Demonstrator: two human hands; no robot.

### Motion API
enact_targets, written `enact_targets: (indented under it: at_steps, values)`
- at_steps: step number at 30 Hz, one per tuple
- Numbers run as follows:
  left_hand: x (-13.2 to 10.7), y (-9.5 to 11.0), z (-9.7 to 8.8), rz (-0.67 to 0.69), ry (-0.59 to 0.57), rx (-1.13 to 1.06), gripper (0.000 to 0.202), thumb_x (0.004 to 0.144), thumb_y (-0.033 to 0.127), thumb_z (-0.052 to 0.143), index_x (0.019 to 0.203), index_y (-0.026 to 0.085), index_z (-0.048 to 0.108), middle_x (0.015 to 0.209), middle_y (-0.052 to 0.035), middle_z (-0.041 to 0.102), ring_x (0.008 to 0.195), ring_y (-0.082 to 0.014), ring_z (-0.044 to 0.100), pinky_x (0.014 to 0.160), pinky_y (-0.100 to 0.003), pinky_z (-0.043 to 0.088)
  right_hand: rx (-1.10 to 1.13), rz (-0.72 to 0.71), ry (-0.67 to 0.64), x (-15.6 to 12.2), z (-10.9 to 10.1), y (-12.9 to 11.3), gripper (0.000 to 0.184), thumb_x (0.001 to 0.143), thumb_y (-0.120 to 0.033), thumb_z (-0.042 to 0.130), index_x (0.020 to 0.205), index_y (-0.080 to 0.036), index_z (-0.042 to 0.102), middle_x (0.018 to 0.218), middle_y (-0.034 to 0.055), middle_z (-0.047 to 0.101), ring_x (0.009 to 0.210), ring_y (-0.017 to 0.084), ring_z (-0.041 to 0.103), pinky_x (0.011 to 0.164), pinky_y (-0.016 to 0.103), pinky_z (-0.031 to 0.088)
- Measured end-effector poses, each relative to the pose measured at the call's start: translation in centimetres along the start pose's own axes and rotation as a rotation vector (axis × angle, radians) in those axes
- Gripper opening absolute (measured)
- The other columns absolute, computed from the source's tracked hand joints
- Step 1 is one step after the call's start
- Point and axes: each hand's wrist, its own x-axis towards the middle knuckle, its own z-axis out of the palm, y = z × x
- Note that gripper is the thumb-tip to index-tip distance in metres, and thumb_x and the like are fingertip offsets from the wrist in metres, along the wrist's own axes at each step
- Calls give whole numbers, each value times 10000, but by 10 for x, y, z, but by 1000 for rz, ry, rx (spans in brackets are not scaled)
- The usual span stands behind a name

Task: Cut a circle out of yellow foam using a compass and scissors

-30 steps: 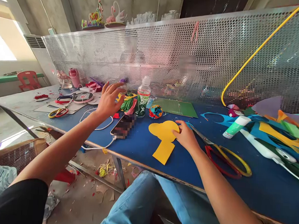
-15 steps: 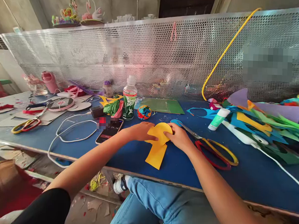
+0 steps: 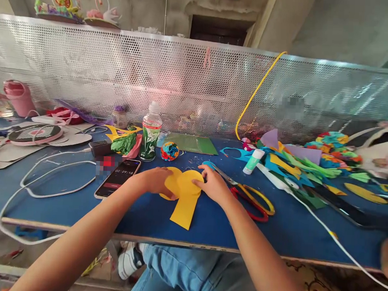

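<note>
Two round pieces of yellow paper overlap side by side above the table, a left yellow circle (image 3: pixel 172 183) and a right yellow circle (image 3: pixel 191 182). Below them a yellow paper strip (image 3: pixel 185 211) lies slanted on the blue table (image 3: pixel 152 221). My left hand (image 3: pixel 155 181) is closed on the left circle's edge, thumb below and fingers above. With thumb and fingertips my right hand (image 3: pixel 213 184) pinches the right circle's right edge. Scissors (image 3: pixel 252 201) with red and yellow handles lie just past my right hand, blades partly behind it.
A phone (image 3: pixel 118 178) and a looped white cable (image 3: pixel 29 185) lie to the left. Behind are a bottle (image 3: pixel 150 137) and a colourful paper ball (image 3: pixel 169 151). A glue stick (image 3: pixel 253 161) stands right, near paper scraps (image 3: pixel 292 160). A perforated metal screen (image 3: pixel 183 85) borders the back.
The view has turned to the right. The left yellow circle now shows more, spread out to the left of the right one. Both hands keep hold of the paper.
</note>
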Motion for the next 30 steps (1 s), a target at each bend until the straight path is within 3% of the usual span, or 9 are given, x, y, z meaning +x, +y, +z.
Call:
enact_targets:
  at_steps: [4, 9, 14, 20, 23, 25, 27, 30]
  values:
    - [-2, -2, -1, 11, 3, -32, 638, 595, 468, 682, 1168, 223, 544, 1300, -96, 508, 1193, -288, 455, 987, -366, 326, -169, 87, 104, 4, -29, 4, 338, 851, -387, 423, 1119, -194, 495, 957, 119, 625, 888, 242, 603, 752, 343, 460]
    - [-5, -2, 0, 28, -11, -28, 638, 606, 477, 668, 1180, 227, 545, 1298, -82, 512, 1175, -279, 473, 980, -352, 339, -617, 246, -21, 15, -65, 46, 403, 770, -150, 469, 1168, -138, 530, 780, 197, 675, 725, 341, 649, 599, 443, 472]
    - [-3, 1, 0, -49, 51, -16, 488, 730, 567, 513, 1043, 209, 625, 1138, -95, 622, 1065, -286, 553, 857, -341, 419, -806, 253, -38, 19, -70, 96, 544, 718, 24, 390, 1229, -128, 501, 671, 199, 673, 660, 320, 660, 566, 433, 473]
    - [7, -3, 9, 6, 226, 28, 424, 816, 485, 453, 997, 143, 625, 1062, -143, 637, 1004, -312, 580, 796, -383, 451, -884, 129, 1, 21, -69, 127, 395, 779, -6, 391, 1081, -140, 609, 755, 220, 661, 731, 337, 651, 584, 400, 461]
    - [8, 0, 7, 42, 392, 23, 377, 833, 426, 464, 1037, 139, 598, 1065, -136, 631, 1003, -305, 580, 815, -394, 452, -844, 53, 98, 28, -71, 116, 349, 816, -161, 446, 1146, -157, 561, 817, 195, 659, 782, 340, 634, 595, 393, 458]
    - [7, 4, 4, 77, 527, -41, 447, 831, 457, 469, 1131, 133, 539, 1147, -143, 590, 1054, -299, 552, 861, -398, 434, -694, 59, 283, 31, -69, 91, 356, 795, -377, 501, 1050, -147, 594, 676, 138, 640, 687, 319, 623, 586, 385, 446]
    - [5, 9, 1, 175, 615, -151, 610, 790, 533, 506, 1248, 137, 429, 1265, -152, 504, 1133, -289, 497, 910, -383, 406, -392, 33, 402, 31, -61, 55, 368, 723, -495, 536, 819, -148, 611, 534, 76, 568, 577, 259, 585, 555, 344, 432]
    - [4, 14, 1, 335, 532, -348, 698, 703, 596, 577, 1225, 158, 426, 1191, -129, 550, 1024, -248, 556, 816, -327, 443, 288, -106, 265, 26, -38, -1, 315, 727, -498, 509, 791, -192, 552, 553, 6, 523, 482, 153, 507, 471, 267, 402]
